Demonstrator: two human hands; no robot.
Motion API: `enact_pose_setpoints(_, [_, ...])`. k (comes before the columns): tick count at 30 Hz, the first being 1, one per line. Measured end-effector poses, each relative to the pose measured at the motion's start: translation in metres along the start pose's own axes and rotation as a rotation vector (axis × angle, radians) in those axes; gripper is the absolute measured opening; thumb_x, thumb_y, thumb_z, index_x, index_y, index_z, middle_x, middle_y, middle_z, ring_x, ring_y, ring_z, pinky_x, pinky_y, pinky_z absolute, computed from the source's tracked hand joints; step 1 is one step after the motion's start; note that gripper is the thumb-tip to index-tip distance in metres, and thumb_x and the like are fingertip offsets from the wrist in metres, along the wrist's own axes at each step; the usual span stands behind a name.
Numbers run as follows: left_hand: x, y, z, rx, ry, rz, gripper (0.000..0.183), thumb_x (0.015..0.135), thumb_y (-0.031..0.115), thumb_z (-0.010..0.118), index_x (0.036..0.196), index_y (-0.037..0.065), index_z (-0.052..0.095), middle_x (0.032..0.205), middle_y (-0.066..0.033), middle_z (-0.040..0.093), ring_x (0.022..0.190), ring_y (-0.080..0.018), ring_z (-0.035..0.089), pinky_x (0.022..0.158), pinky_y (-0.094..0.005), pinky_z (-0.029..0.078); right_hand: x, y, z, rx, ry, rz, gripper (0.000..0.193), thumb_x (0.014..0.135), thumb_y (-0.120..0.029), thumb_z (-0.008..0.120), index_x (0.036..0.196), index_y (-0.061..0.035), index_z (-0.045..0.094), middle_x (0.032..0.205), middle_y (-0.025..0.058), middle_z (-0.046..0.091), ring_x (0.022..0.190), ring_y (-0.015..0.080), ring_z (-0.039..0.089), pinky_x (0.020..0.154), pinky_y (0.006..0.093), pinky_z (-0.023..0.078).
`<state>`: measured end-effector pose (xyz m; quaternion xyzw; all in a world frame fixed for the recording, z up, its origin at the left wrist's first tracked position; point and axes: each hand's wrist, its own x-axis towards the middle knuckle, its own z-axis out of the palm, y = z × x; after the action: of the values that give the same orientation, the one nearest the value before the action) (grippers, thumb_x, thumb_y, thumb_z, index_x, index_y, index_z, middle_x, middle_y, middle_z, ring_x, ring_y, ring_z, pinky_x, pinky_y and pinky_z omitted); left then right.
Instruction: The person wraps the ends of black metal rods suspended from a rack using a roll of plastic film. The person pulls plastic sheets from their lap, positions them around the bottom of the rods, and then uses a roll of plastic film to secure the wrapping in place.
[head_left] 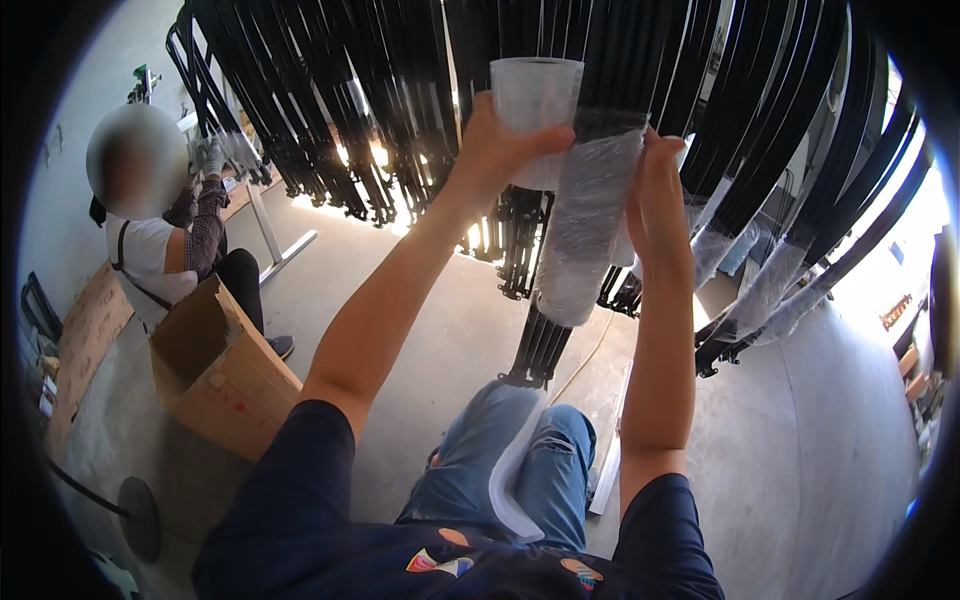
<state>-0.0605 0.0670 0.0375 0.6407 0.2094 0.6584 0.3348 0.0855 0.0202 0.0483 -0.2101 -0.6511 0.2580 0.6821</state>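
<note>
Film roll (537,100), translucent, cylindrical: held up at head height in the left hand (497,150), fingers clenched around its lower part, thumb across the front. It sits just left of the wrapped frame and touches the film there.

Wrapped frame (590,225): one black hanging part, its middle length bound in clear film, lower end of the wrap rounded and hanging free. Black metal shows above and below the wrap.

Right hand (655,195): raised, palm against the right side of the wrapped frame, fingers curled behind it; how firmly they grasp cannot be told.

Black frames (330,100): many, hung in close rows across the top of the view, from far left to far right. Several at the right (765,285) carry film on their lower ends.

Lap: blue jeans (500,470), torn at the knee, with a pale curved strip (510,480) lying across them. Dark sleeves on both arms.

Cardboard box (220,370): open, tilted, on the concrete floor (780,450) at lower left, well apart from the hands.

Second person (165,250): seated behind the box at far left, white top, checked sleeve, gloved hand (212,160) raised to the frames there.

Flat cardboard (85,340): leaning at the left wall.

Round black base (140,515): on the floor at lower left, near the box.
</note>
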Motion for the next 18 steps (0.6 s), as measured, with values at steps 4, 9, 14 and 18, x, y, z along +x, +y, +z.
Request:
enact_pose_setpoints(4, [-0.001, 0.009, -0.007, 0.108, 0.055, 0.006, 0.078, 0.054, 0.025, 0.079, 0.108, -0.007, 0.032, 0.096, -0.0179, 0.052, 0.087, -0.0235, 0.057, 0.072, -0.0316, 0.050, 0.010, -0.002, 0.003, -0.039, -0.093, 0.138, 0.032, 0.069, -0.019, 0.068, 0.093, -0.0005, 0.056, 0.081, 0.0091, 0.060, 0.074, 0.0162, 0.059, 0.070, 0.0287, 0.047])
enact_pose_setpoints(9, [-0.018, 0.030, -0.032, -0.027, -0.025, 0.024, 0.081, 0.054, 0.025, 0.080, 0.110, -0.007, 0.030, 0.096, -0.0177, 0.052, 0.085, -0.0224, 0.058, 0.070, -0.0325, 0.052, 0.020, 0.002, -0.001, 0.057, -0.128, 0.184, 0.025, 0.066, -0.010, 0.066, 0.088, -0.0011, 0.060, 0.074, 0.0086, 0.061, 0.067, 0.0167, 0.059, 0.063, 0.0303, 0.048])
enact_pose_setpoints(14, [-0.026, 0.034, -0.028, 0.122, 0.066, 0.208, 0.081, 0.053, 0.021, 0.081, 0.109, -0.006, 0.030, 0.097, -0.0169, 0.052, 0.085, -0.0227, 0.058, 0.069, -0.0327, 0.052, 0.019, 0.003, 0.004, 0.028, -0.199, 0.195, 0.026, 0.071, -0.013, 0.061, 0.095, -0.0017, 0.060, 0.080, 0.0065, 0.062, 0.070, 0.0156, 0.059, 0.067, 0.0257, 0.047])
enact_pose_setpoints(18, [-0.025, 0.029, -0.027, 0.101, 0.079, 0.179, 0.079, 0.052, 0.019, 0.081, 0.108, -0.004, 0.030, 0.097, -0.0165, 0.052, 0.085, -0.0231, 0.058, 0.069, -0.0321, 0.052, 0.023, 0.012, -0.001, 0.255, -0.281, 0.245, 0.023, 0.069, -0.010, 0.061, 0.091, -0.0039, 0.061, 0.080, 0.0045, 0.061, 0.076, 0.0142, 0.057, 0.071, 0.0269, 0.045])
